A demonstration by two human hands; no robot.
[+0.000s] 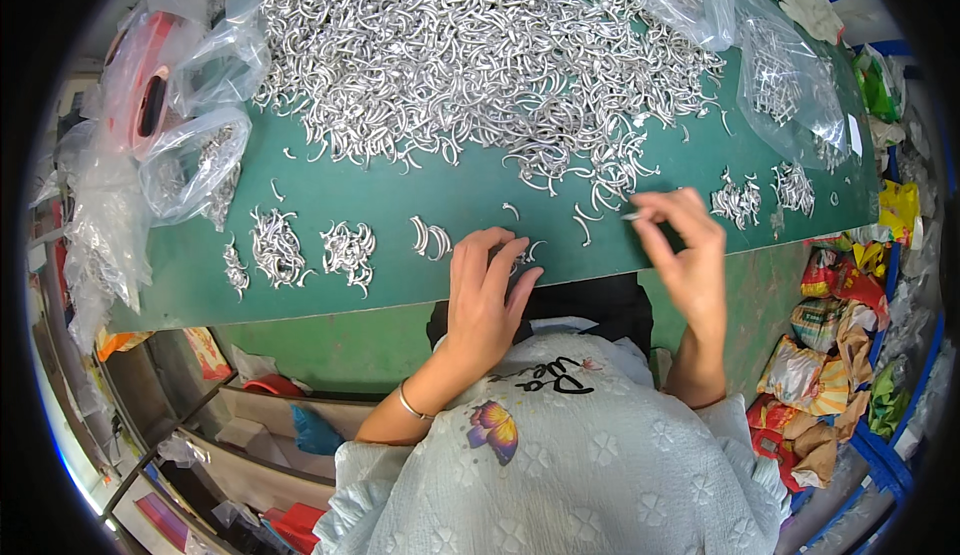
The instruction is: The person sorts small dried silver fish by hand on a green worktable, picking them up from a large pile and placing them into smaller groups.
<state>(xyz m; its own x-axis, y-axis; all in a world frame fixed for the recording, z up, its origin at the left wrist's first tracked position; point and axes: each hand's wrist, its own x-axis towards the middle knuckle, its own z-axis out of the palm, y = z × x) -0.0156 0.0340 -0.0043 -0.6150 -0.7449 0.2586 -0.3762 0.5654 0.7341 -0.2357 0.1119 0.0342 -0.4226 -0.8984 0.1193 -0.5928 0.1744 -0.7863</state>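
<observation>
A large heap of small curved silver metal pieces (450, 55) covers the far part of the green table (420, 185). My right hand (695, 260) is raised near the heap's front edge, thumb and forefinger pinched on a slightly blurred curved silver metal piece (630, 216). Close to the table's front edge, my left hand (485, 290) rests with bent fingers, thumb and forefinger apart. A few loose pieces (535, 252) lie by its fingertips, partly covered. Just left of that hand sits a small row of curved pieces (432, 239).
Sorted piles (348, 253) lie along the front left, and more piles (736, 201) at the front right. Clear plastic bags (785, 85) with metal parts stand at both sides. A red plastic object (145, 85) is at the far left. Colourful packages (815, 340) fill shelves at the right.
</observation>
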